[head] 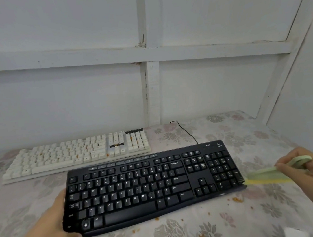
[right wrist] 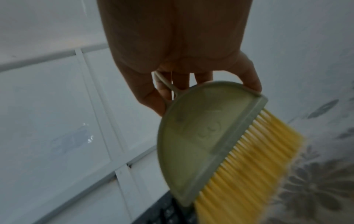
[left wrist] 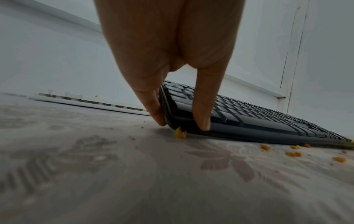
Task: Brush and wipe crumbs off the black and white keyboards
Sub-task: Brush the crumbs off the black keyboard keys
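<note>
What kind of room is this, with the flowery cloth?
Probably a plain home room or a small cubicle, I can't say for sure. A flowered tablecloth covers the surface, bare white panelled walls close it in, and two computer keyboards, one black, one white, lie there.

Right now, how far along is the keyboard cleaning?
Done, mostly: the black keyboard keys look free of crumbs, with orange crumbs lying on the floral cloth beside it. In hand: the left hand grips its left end while the right hand holds the brush at its right edge. Left: the white keyboard carries crumbs; no wiping cloth is in view.
</note>
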